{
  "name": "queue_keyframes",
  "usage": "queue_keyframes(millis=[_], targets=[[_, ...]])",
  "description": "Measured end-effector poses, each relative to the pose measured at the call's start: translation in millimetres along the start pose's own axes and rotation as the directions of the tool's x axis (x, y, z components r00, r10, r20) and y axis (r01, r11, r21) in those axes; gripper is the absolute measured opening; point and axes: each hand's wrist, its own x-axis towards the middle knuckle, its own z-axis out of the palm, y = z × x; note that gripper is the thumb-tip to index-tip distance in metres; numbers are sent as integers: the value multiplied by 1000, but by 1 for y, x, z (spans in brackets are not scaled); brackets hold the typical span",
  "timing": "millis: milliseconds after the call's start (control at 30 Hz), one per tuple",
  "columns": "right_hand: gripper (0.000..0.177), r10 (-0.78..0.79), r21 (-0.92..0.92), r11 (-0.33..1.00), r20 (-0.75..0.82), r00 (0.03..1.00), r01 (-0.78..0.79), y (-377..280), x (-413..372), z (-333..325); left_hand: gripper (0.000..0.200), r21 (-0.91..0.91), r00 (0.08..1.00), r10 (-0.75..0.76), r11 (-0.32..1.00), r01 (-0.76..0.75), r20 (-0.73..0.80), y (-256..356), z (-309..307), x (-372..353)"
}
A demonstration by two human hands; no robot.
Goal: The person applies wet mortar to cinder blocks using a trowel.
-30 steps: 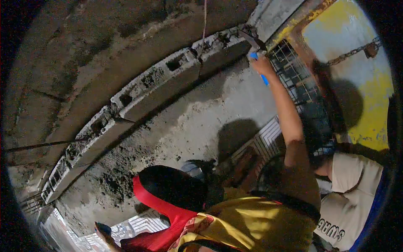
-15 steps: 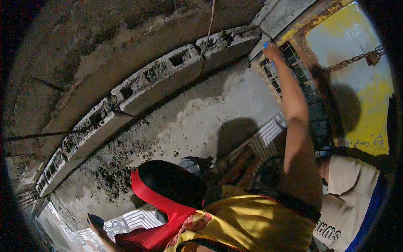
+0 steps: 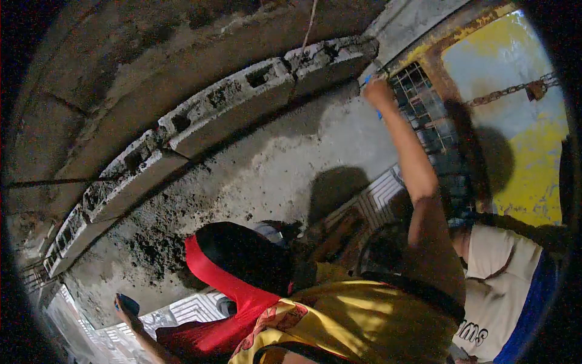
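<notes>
Neither of my own hands is in view. Close in front of me is another person in a yellow top (image 3: pixel 357 321), with a black and red head covering (image 3: pixel 236 261). This person's bare arm (image 3: pixel 412 151) stretches toward the end of the block row. The closed hand (image 3: pixel 378 92) at its end shows small bits of blue at both sides, close to a metal grille (image 3: pixel 418 91). At the lower left another hand (image 3: pixel 126 312), its arm partly hidden by red cloth, has a dark, rounded object (image 3: pixel 128 302) at its fingers.
A curved-looking row of hollow concrete blocks (image 3: pixel 230 112) runs diagonally along a rough grey wall (image 3: pixel 273 158). A yellow and grey door (image 3: pixel 515 121) with a rusty chain (image 3: pixel 503 94) and padlock is at right. Beige shorts (image 3: pixel 500 261) show below it. Patterned white panels (image 3: pixel 188 309) lie lower left.
The person's raised hand has moved a little down and left, away from the corner. The lower hand has shifted slightly left and up. The head covering has moved slightly up and left.
</notes>
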Motion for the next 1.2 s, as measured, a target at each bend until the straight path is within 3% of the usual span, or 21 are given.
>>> queue_keyframes(millis=[33, 133, 200, 267, 300, 367, 467, 533, 567, 667, 733, 767, 800, 867, 900, 1000, 1033, 1067, 1133, 1200], targets=[[38, -30, 50, 998, -53, 998, 33, -7, 0, 7, 50, 119, 996, 64, 991, -57, -62, -4, 2, -4], [43, -87, 200, 972, -191, 978, 126, -25, -20, 28, 51, 81, 995, -22, 996, 31, -101, -5, -2, 0], [47, -12, 220, 974, -187, 982, 53, -40, -27, 26, 53, 44, 992, -85, 995, 89, -91, -3, -3, 1], [47, 3, 304, 951, -166, 986, 48, -58, -41, 13, 55, 23, 990, -124, 992, 126, -69, 1, 2, -7], [47, 0, 304, 951, -169, 986, 52, -62, -48, 6, 55, 51, 994, -56, 997, 61, -91, 4, 9, -17], [60, 156, 494, 862, -43, 987, -114, -75, -61, -5, 55, 76, 992, 9, 997, 0, -124, 8, 16, -34], [65, 90, 516, 850, 45, 995, -100, -78, -90, -29, 53, 91, 991, 68, 994, -58, -112, 7, 8, -44], [65, 46, 492, 865, 125, 991, -102, -59, -78, -13, 53, 59, 990, 15, 998, -7, -138, 4, 10, -38], [65, 50, 396, 912, 147, 988, -105, -49, -68, -7, 53, 61, 991, 12, 998, -3, -133, 3, 9, -33], [46, 84, 405, 912, -46, 995, -59, -26, -50, -3, 53, 72, 994, -73, 994, 80, -85, 1, 7, -27], [47, 89, 496, 849, 205, 975, -182, -17, -42, -32, 55, 84, 991, 26, 996, -16, -128, 1, 11, -26], [48, 33, 263, 964, -23, 999, -26, -5, -30, -20, 55, 81, 991, 25, 997, -15, -129, 1, 12, -25], [48, 29, 262, 965, -26, 999, -21, -5, -25, -23, 55, 29, 993, 20, 999, -17, -115, -6, 7, -18], [48, -15, 80, 996, -200, 980, 31, -5, -24, -31, 56, -15, 995, 14, 1000, -16, -100, -11, -5, -10], [48, -39, 84, 995, -74, 997, 45, -11, -25, -47, 57, 21, 997, -2, 1000, 4, -73, -11, -8, -7], [45, 29, -34, 999, -79, 996, -31, -12, -21, -41, 58, 54, 998, -38, 998, 41, -57, -16, -13, 0], [41, -102, -9, 995, -185, 977, 102, 0, -23, -34, 57, 53, 996, -52, 997, 55, -73, -11, -9, -2], [41, -104, -7, 994, -188, 977, 105, 16, -21, -31, 57, 51, 996, -50, 997, 54, -77, -6, -9, -7], [41, 29, -39, 999, -122, 992, -34, 33, -21, -29, 56, 39, 998, -62, 997, 62, -14, 8, -2, -29], [41, 13, 25, 1000, -129, 992, -10, 39, -18, -29, 55, 2, 999, -32, 999, 32, -6, -3, -12, -19]])
